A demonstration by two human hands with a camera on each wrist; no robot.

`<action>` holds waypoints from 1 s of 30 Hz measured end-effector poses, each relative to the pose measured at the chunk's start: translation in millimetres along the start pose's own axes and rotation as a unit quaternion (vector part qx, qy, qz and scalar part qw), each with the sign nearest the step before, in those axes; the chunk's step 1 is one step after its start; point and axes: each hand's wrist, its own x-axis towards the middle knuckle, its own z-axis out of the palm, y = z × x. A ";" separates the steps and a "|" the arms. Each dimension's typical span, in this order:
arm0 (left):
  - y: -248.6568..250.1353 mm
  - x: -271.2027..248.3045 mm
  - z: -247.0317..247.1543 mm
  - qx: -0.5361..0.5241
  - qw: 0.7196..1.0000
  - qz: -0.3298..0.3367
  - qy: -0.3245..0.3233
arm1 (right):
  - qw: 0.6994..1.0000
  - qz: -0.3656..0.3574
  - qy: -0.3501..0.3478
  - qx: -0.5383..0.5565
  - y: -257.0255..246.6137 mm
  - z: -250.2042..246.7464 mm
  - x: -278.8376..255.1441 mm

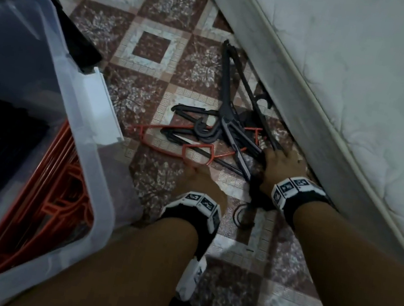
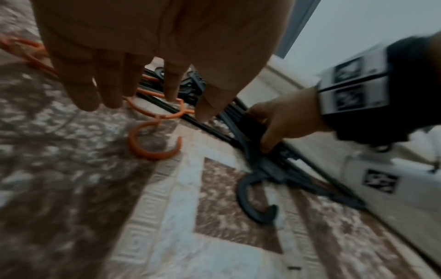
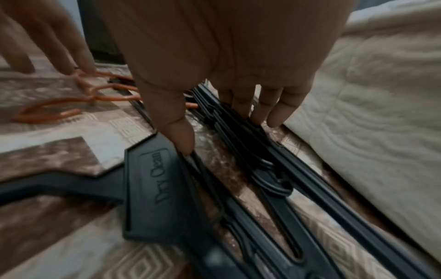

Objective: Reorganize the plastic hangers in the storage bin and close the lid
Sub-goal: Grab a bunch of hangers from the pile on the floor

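Right hand (image 1: 281,169) gripping black hangers (image 1: 230,120), left hand (image 1: 198,178) fingers straight on orange hanger (image 1: 170,145), fingertips hidden

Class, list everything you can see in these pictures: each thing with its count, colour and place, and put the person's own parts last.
Storage bin: one, clear plastic, left, open, holding orange hangers.
Black hangers: several, tangled on the floor beside the mattress.
Orange hanger: at least one, floor, in that tangle.
Mattress: one, white, right.
Floor: brown and white patterned tiles.
Wrist cameras: two, black and white.
Left hand: fingers straight, touching the orange hanger.
Right hand: grips black hangers.
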 end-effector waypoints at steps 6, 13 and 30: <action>-22.6 5.3 33.8 0.131 0.989 0.055 -0.051 | 1.000 -0.021 -0.006 0.022 3.6 6.8 -3.4; -5.9 -12.4 37.5 -0.012 0.998 0.039 -0.052 | 0.997 -0.038 0.066 0.027 1.5 -15.6 -2.0; -8.9 -7.5 56.7 -0.223 0.974 0.025 -0.034 | 0.972 0.056 -0.080 0.213 14.4 -2.9 16.5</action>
